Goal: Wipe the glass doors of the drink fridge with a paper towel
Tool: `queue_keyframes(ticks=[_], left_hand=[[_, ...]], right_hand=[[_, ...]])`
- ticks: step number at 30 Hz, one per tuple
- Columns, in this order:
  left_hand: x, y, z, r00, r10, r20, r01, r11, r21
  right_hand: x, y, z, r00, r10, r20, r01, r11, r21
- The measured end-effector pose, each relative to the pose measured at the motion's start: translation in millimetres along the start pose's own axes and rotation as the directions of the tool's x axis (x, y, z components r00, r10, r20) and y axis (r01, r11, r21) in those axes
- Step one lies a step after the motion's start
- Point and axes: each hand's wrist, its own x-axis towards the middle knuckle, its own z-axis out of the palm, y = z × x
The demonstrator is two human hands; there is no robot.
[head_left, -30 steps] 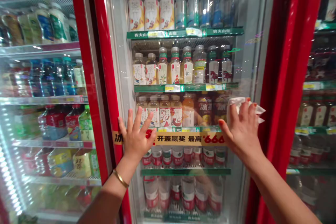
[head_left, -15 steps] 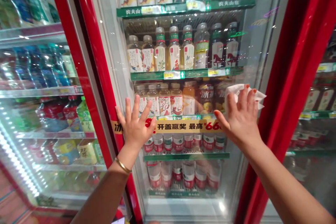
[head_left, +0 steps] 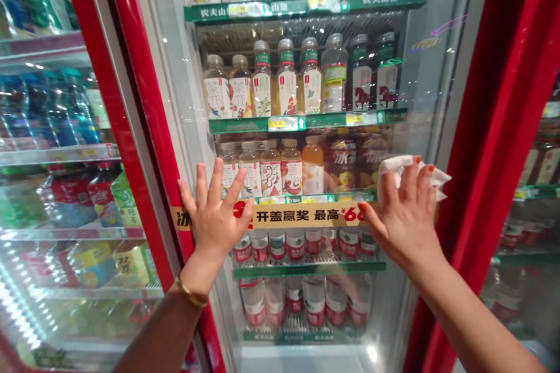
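My left hand [head_left: 215, 215] lies spread against the glass door [head_left: 420, 70], near its left red frame and over the yellow banner strip [head_left: 301, 215]. A gold bangle [head_left: 191, 292] circles that wrist. On the right side of the same door, my right hand [head_left: 405, 215] presses a crumpled white tissue [head_left: 391, 170] to the glass under its straightened fingers. Part of the tissue sticks out past the fingertips; the rest is hidden beneath the hand. Behind the glass, tea bottles [head_left: 286, 84] stand on green-edged shelves.
A second cooler [head_left: 83, 157] with drinks on lit shelves stands to the left. Red door frame [head_left: 485, 163] runs down the right side, with more bottles [head_left: 546, 172] beyond it. Red-labelled water bottles [head_left: 314, 303] fill the lower shelves.
My right hand and the tissue have slid slightly down and right on the glass. The left hand stays at about the same place on the door, while the view has shifted a little.
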Motion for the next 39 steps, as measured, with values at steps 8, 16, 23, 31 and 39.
queue_keyframes(ticks=[8, 16, 23, 31, 39], left_hand=[[-1, 0, 1.4, 1.0, -0.004, 0.01, 0.003, 1.0, 0.022], [0, 1, -0.8, 1.0, -0.015, -0.002, 0.015, 1.0, 0.021], [1, 1, -4.2, 1.0, -0.015, 0.0, 0.015, 1.0, 0.005], [1, 3, -8.9, 0.999, -0.021, 0.033, 0.02, 1.0, 0.017], [0, 3, -7.8, 0.997, -0.049, 0.061, 0.051, 0.998, -0.021]], right_hand=[[-48, -37, 24, 0.964, -0.249, 0.094, 0.247, 0.969, 0.025], [33, 3, -1, 0.992, 0.074, -0.103, -0.074, 0.997, 0.013], [-3, -51, 15, 0.951, -0.307, -0.046, 0.307, 0.952, -0.011], [26, 1, 0, 0.99, 0.092, -0.11, -0.095, 0.995, -0.018], [-40, -34, 18, 0.929, -0.368, 0.026, 0.369, 0.928, -0.057]])
